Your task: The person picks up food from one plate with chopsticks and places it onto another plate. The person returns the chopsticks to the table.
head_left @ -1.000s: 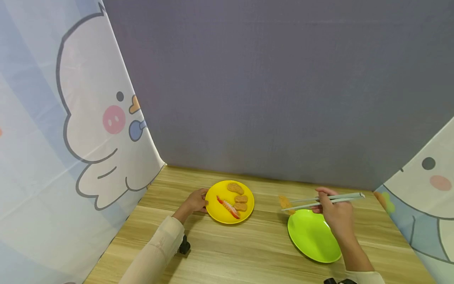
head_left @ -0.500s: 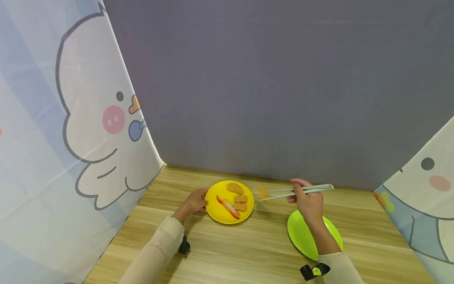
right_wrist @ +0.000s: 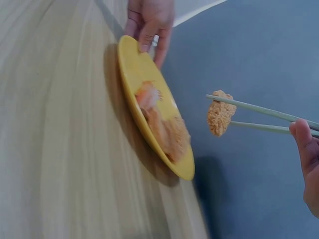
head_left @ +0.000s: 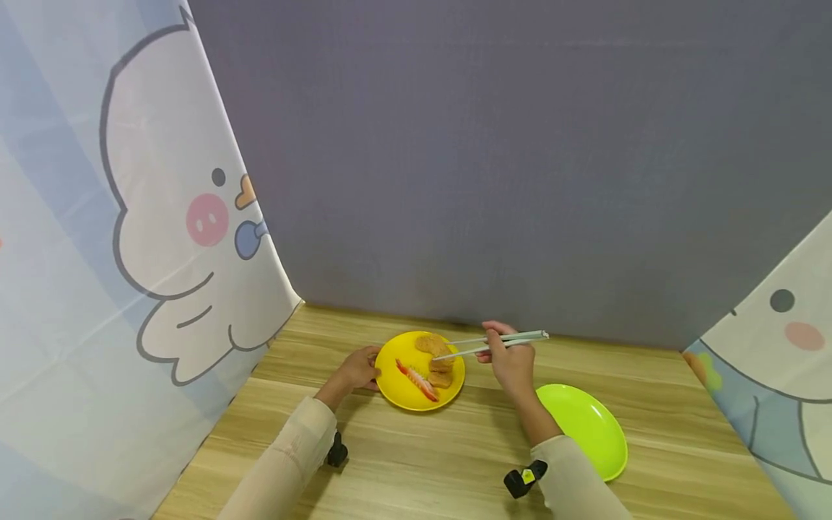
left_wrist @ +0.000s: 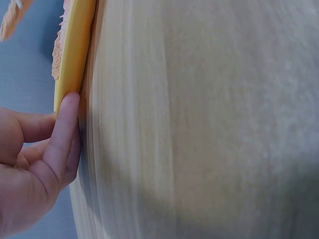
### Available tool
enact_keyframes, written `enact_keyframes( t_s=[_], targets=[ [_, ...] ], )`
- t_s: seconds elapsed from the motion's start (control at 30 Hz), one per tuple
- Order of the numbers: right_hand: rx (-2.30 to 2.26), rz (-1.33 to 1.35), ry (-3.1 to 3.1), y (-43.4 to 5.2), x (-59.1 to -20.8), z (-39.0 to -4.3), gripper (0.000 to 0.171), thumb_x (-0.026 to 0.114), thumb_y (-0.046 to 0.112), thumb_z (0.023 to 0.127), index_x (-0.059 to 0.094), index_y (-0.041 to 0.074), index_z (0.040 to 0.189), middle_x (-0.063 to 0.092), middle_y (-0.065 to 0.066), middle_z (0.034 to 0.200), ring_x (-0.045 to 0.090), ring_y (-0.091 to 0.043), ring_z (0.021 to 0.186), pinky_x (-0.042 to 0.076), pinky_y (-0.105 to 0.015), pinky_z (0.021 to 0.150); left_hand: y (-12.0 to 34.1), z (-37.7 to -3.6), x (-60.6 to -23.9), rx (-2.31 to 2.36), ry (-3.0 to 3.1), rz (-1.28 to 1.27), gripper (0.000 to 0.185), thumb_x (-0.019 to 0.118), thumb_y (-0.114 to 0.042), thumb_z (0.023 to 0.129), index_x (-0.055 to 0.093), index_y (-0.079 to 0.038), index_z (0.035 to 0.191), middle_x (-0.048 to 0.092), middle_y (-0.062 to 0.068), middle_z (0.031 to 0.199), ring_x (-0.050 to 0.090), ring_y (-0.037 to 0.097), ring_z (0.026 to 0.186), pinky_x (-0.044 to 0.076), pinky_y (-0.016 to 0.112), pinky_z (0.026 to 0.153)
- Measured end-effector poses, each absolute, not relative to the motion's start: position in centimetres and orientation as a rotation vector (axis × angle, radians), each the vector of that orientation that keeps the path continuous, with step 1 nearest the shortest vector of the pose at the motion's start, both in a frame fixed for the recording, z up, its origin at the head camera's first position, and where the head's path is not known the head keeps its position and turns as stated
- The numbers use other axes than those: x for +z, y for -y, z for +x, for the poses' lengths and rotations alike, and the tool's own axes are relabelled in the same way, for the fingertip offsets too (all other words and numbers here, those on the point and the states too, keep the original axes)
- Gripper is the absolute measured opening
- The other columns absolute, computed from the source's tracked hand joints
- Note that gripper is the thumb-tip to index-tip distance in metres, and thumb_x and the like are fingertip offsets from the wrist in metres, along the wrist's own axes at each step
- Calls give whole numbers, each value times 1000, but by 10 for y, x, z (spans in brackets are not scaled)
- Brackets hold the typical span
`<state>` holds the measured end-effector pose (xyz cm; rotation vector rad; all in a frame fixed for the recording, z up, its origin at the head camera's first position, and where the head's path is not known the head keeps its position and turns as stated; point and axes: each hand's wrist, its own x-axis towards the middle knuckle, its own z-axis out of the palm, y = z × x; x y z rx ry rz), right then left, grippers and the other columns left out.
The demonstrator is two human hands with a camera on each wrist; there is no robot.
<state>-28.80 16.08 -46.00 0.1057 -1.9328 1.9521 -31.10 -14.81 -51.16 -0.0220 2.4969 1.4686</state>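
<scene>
My left hand [head_left: 357, 368] holds the left rim of a yellow plate [head_left: 398, 391], thumb and fingers pinching its edge in the left wrist view. On the plate lie a red-and-white shrimp [head_left: 416, 380] and several brown breaded pieces [head_left: 440, 379]. My right hand [head_left: 513, 367] grips a pair of pale green chopsticks [right_wrist: 259, 108]. Between their tips is a crumbly, golden fried piece [right_wrist: 219, 113], raised above the yellow plate. In the head view that piece overlaps the breaded ones on the plate's right side.
A bright green plate [head_left: 594, 437] stands at the right, partly behind my right forearm. The wooden table [head_left: 416, 462] ends at a grey back wall [head_left: 494, 180]. Cartoon-printed curtains [head_left: 162, 217] close both sides.
My right hand has moved left from over the green plate, carrying the fried piece in the chopsticks to above the yellow plate. My left hand stays on the yellow plate's rim.
</scene>
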Motion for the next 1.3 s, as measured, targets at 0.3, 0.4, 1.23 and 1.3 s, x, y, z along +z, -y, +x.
enact_keyframes(
  t_s=[0.3,0.4,1.23,1.3],
  targets=[
    [1879,139,2045,-127,-450,-279,20,60,2,99,74,-8,110,68,-9,74,73,-27,58,63,-39,53,148,-312,-519,1474,-2485,-30,57,60,9,92,48,0,147,59,17,102,68,20,74,66,33,61],
    [1856,171,2054,-118,-447,-278,19,60,1,99,74,-7,110,69,-17,75,72,-38,61,63,-40,53,148,-314,-518,1483,-2487,-32,56,60,9,92,48,0,147,60,17,103,69,19,74,65,33,61],
    [1824,133,2006,-105,-485,-300,20,60,4,100,74,-2,113,69,-30,85,69,-9,54,61,-50,54,150,-315,-514,1492,-2464,-33,57,59,9,93,47,1,148,61,19,104,70,21,77,66,35,63],
    [1840,136,1974,-109,-486,-301,19,62,7,100,74,1,113,70,-28,86,71,-14,57,63,-42,54,150,-315,-513,1490,-2466,-31,57,59,9,93,47,1,148,61,19,104,70,21,77,66,35,63]
  ],
)
